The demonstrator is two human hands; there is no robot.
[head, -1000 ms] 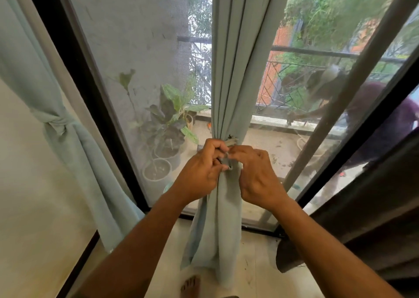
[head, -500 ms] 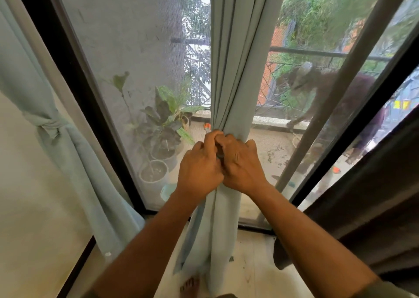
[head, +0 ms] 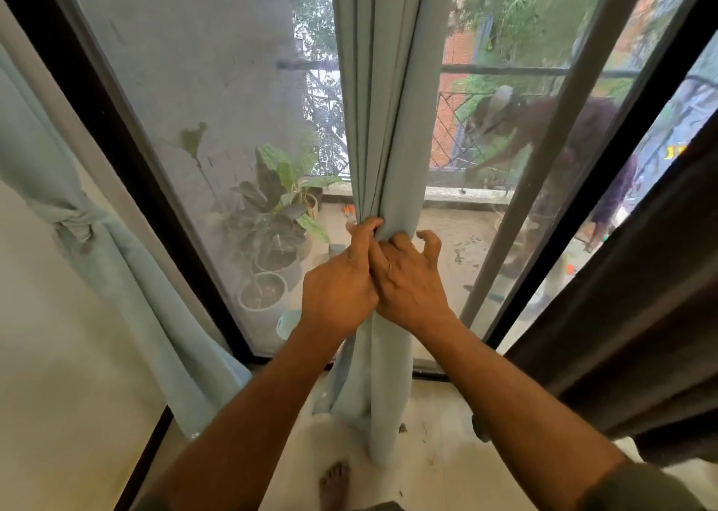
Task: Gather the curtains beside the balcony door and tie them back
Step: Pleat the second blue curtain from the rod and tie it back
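Both hands meet at the middle of a pale blue-grey curtain hanging in front of the balcony door's glass. Left hand grips the gathered cloth from the left, its fingers curled over the bunched folds; right hand presses against it from the right, touching the left hand, with some fingers hooked into the fabric and the outer ones bent, clawlike, in the air just beside the curtain. Below the hands the curtain falls in a narrow bundle to the light floor, ending beside a bare foot at the lower edge of the view. Along the left wall a second pale curtain is tied in a knot, well apart from the one in hand. A dark brown curtain hangs along the right edge. Beyond the glass, potted plants stand on the balcony floor near the door's black frame, and a person bends over by the railing.
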